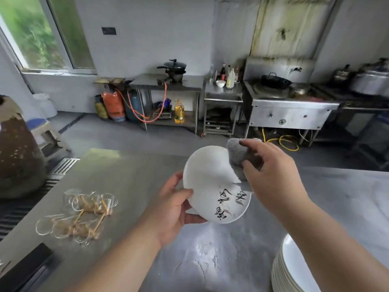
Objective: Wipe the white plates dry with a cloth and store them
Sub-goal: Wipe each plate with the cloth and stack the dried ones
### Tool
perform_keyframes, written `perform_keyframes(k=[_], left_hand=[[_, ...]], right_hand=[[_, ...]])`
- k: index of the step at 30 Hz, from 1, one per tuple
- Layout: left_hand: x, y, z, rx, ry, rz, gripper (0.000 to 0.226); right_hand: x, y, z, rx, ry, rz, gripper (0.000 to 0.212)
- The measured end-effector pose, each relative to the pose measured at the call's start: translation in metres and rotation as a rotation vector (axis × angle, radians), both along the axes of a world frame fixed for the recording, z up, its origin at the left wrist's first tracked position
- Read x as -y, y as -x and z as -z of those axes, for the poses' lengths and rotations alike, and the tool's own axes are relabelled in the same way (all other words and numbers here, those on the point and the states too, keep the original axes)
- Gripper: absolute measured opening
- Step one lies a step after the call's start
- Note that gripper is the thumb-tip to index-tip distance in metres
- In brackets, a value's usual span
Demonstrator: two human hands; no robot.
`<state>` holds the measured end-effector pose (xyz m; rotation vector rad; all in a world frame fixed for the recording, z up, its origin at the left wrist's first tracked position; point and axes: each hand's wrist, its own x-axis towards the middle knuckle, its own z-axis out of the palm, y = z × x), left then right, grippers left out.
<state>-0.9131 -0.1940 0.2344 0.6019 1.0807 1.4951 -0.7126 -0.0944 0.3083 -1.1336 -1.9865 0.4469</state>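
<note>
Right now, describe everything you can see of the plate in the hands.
The plate is round, white, shallow and glossy, ceramic by its look, with black handwritten characters and faint reddish marks near its lower right edge. It is held tilted in the air above the steel table, lettered face toward the camera. The left hand grips its lower left rim, thumb on that face, fingers behind. A grey cloth, gripped by the right hand, covers its upper right rim.
</note>
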Motion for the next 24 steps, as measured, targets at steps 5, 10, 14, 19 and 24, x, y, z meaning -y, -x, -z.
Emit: perform_keyframes(k=[5,10,14,19,24], left_hand=[[0.007,-0.019,-0.022,-0.01,-0.102,0.076,0.047],[0.015,-0.027,-0.036,-0.015,-0.161,0.113,0.05],[0.02,-0.031,-0.046,-0.036,-0.222,0.147,0.049],[0.026,-0.025,-0.054,-0.079,-0.249,0.152,0.054],[0.03,-0.031,-0.052,-0.076,-0.222,0.162,0.055]], right_hand=[[-0.002,0.009,0.001,0.216,-0.318,0.069,0.021],[0.001,0.01,0.005,0.171,-0.491,0.023,0.02],[0.03,0.016,0.01,0.149,-0.391,-0.142,0.041],[0.056,-0.001,0.014,0.313,-0.232,-0.559,0.075],[0.042,-0.008,0.001,0.633,-0.379,-0.388,0.102]])
